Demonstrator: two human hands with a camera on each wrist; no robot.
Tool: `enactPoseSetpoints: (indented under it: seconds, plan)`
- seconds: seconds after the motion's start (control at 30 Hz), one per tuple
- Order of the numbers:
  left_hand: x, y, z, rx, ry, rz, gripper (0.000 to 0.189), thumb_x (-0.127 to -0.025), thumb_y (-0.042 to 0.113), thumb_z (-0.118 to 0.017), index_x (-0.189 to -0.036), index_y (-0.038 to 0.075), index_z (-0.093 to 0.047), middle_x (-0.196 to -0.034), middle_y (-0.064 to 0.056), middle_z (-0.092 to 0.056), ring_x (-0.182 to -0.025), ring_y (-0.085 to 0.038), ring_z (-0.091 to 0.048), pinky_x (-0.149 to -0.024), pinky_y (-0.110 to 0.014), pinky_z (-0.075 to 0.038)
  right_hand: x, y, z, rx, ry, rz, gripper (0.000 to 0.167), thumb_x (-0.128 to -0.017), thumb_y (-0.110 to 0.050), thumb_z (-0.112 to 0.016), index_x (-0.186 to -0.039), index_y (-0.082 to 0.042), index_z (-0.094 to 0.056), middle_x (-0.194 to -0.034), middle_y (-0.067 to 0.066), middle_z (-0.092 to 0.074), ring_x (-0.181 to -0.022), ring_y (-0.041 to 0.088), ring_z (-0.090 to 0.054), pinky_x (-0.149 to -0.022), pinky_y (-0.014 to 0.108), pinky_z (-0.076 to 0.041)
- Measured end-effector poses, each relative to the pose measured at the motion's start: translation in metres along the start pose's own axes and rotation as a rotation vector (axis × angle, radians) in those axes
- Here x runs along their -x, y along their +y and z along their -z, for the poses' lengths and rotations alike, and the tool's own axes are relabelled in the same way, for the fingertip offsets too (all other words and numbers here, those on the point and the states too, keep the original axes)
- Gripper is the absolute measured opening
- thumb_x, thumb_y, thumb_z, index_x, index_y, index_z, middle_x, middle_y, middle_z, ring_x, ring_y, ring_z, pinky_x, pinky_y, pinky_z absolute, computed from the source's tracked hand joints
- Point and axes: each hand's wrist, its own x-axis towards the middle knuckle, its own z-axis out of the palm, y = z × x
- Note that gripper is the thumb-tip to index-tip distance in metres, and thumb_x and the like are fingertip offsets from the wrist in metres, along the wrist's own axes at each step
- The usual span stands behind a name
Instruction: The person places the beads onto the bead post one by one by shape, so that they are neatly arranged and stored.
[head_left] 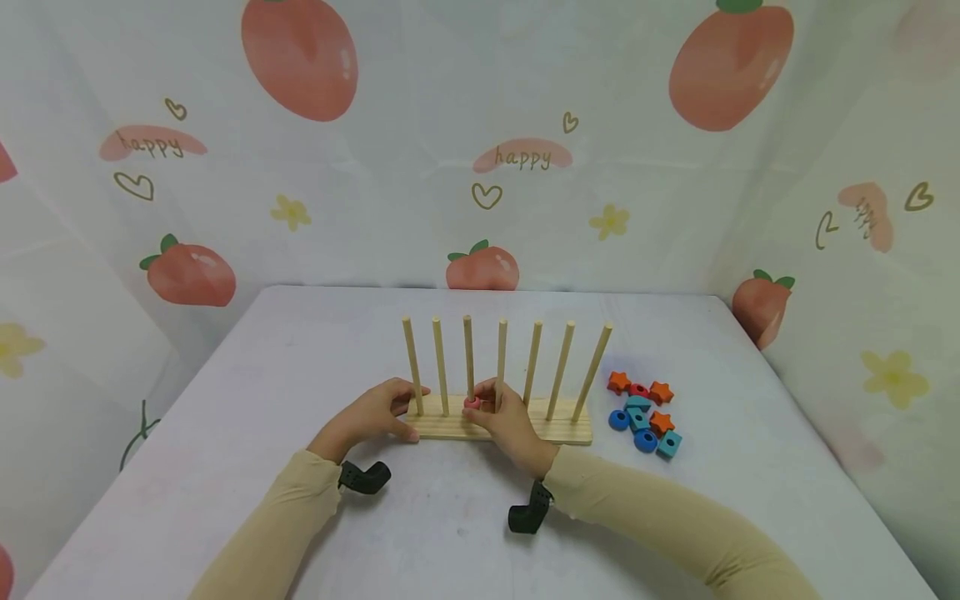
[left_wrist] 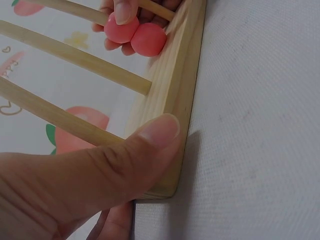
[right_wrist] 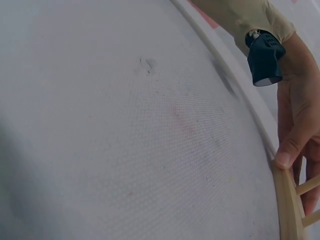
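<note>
A wooden base (head_left: 442, 427) with several upright pegs stands at the middle of the table. My left hand (head_left: 378, 412) grips its left end, the thumb along the front edge in the left wrist view. My right hand (head_left: 510, 423) reaches the third peg (head_left: 468, 358) from the left. Its thumb and fingers pinch a round pink bead (left_wrist: 121, 27) on that peg. Below it, touching, a second pink bead (left_wrist: 148, 39) sits at the base. The right wrist view shows mostly the tabletop, with my left hand (right_wrist: 302, 120) at its right edge; my right hand is outside that view.
Right of the base lies a loose group of beads: orange stars (head_left: 662, 423), blue round ones (head_left: 645, 440), teal blocks (head_left: 669, 444) and a red one (head_left: 638, 390). A printed cloth (head_left: 405, 192) hangs behind the white table (head_left: 300, 350). Both wrists carry black cameras (head_left: 528, 508).
</note>
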Motion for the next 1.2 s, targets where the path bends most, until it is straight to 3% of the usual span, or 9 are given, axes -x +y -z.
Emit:
enactPoseSetpoints:
  seconds: [0.2, 0.4, 0.53, 0.67, 0.8, 1.2]
  plan:
    - [0.000, 0.001, 0.000, 0.002, -0.007, -0.004, 0.067, -0.068, -0.009, -0.081, -0.128, -0.013, -0.052, -0.133, -0.029, -0.042, -0.135, -0.043, -0.039, -0.107, -0.041, -0.043, 0.001, -0.001, 0.000, -0.009, 0.000, 0.013, 0.026, -0.081, 0.004, -0.072, -0.102, 0.006, -0.056, -0.096, 0.015, -0.065, -0.080, 0.011, -0.058, -0.071, 0.015, -0.050]
    - [0.000, -0.001, 0.000, 0.010, -0.001, 0.010, 0.066, -0.068, -0.008, -0.082, -0.128, -0.011, -0.053, -0.134, -0.028, -0.042, -0.135, -0.043, -0.039, -0.106, -0.040, -0.044, 0.002, -0.002, 0.002, -0.090, -0.025, -0.055, 0.030, -0.083, 0.002, -0.070, -0.109, 0.004, -0.055, -0.099, 0.012, -0.064, -0.085, 0.011, -0.060, -0.077, 0.021, -0.055]
    - [-0.001, -0.002, -0.001, 0.018, 0.000, 0.014, 0.065, -0.068, -0.008, -0.082, -0.126, -0.010, -0.054, -0.135, -0.028, -0.041, -0.136, -0.042, -0.038, -0.106, -0.037, -0.044, 0.002, -0.008, 0.004, -0.153, -0.037, -0.100, 0.037, -0.086, -0.003, -0.068, -0.120, 0.003, -0.053, -0.116, 0.018, -0.060, -0.106, 0.026, -0.063, -0.093, 0.036, -0.054]
    - [-0.001, -0.001, -0.001, -0.009, 0.013, 0.023, 0.066, -0.067, -0.006, -0.083, -0.126, -0.009, -0.055, -0.134, -0.026, -0.044, -0.135, -0.040, -0.040, -0.107, -0.037, -0.043, 0.003, -0.022, 0.007, -0.146, -0.033, -0.097, 0.045, -0.088, -0.009, -0.068, -0.130, -0.001, -0.052, -0.134, 0.018, -0.053, -0.128, 0.036, -0.050, -0.106, 0.048, -0.043]
    - [-0.001, 0.000, -0.001, -0.021, 0.025, 0.045, 0.066, -0.066, -0.006, -0.084, -0.126, -0.007, -0.056, -0.134, -0.024, -0.046, -0.135, -0.038, -0.042, -0.108, -0.041, -0.042, 0.004, -0.045, 0.010, -0.157, -0.036, -0.033, 0.053, -0.088, -0.009, -0.069, -0.137, -0.006, -0.049, -0.143, 0.013, -0.049, -0.137, 0.033, -0.039, -0.113, 0.052, -0.034]
    - [0.000, 0.002, 0.000, -0.024, 0.031, 0.055, 0.066, -0.067, -0.005, -0.083, -0.127, -0.007, -0.056, -0.134, -0.024, -0.047, -0.135, -0.039, -0.042, -0.109, -0.044, -0.041, 0.000, -0.110, 0.021, -0.210, -0.065, 0.289, 0.054, -0.088, 0.000, -0.066, -0.138, -0.005, -0.047, -0.142, 0.011, -0.051, -0.136, 0.026, -0.041, -0.118, 0.046, -0.027]
